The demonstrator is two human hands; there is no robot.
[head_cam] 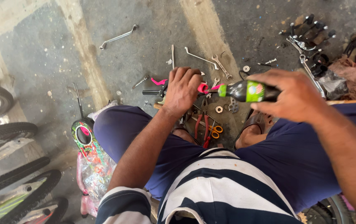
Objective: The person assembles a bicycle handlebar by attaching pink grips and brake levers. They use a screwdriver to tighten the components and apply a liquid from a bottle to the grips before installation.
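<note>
My left hand [183,89] grips a small part with pink and black pieces [205,87], held above the concrete floor between my knees. My right hand [294,95] holds a dark plastic bottle with a green label and green cap [244,91], lying sideways with its cap pointed at the pink part. Bottle tip and pink part almost touch. What lies under my left palm is hidden.
Spanners [221,66] and a long wrench [117,38] lie scattered on the floor, with red-handled pliers [205,130], washers [219,109] and brake levers [308,31]. Bicycle tyres [3,128] line the left edge. A small colourful bicycle frame [87,143] lies by my left knee.
</note>
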